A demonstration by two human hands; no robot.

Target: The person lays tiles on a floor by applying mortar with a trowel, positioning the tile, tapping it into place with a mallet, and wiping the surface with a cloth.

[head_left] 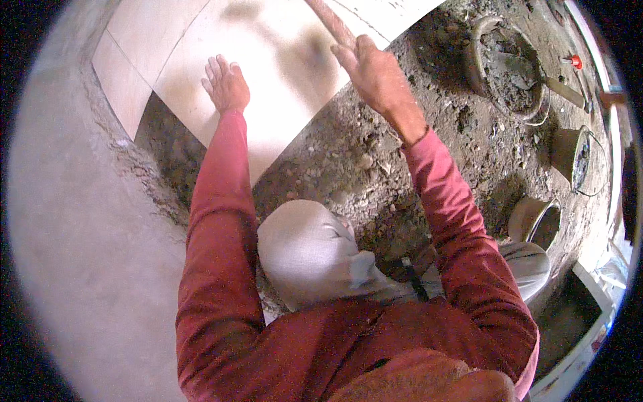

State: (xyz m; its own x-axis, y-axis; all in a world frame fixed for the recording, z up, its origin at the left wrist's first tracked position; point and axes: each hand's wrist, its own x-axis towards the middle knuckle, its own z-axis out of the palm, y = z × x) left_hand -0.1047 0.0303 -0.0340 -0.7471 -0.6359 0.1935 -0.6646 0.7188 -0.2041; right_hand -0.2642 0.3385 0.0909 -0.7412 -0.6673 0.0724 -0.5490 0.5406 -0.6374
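My left hand [228, 87] lies flat with fingers stretched on a large pale floor tile [268, 114]. My right hand [378, 74], to the right and just above the tile's edge, is closed around a wooden handle [329, 21]. That handle runs up and left out of the picture, so its far end is hidden. Soft shadows fall across the tile. Two corners of the tile reach over a bed of dark, crumbly rubble [315, 167]. More pale tiles [127, 60] adjoin it at the upper left, with thin joints between them.
A round tub [477, 63] of grey mortar, with a tool handle [564, 92] across its rim, stands at the upper right. Below it are two buckets [562, 151], one lying tilted [526, 218]. A small red object [575, 61] lies nearby. Smooth grey concrete [87, 254] borders the left.
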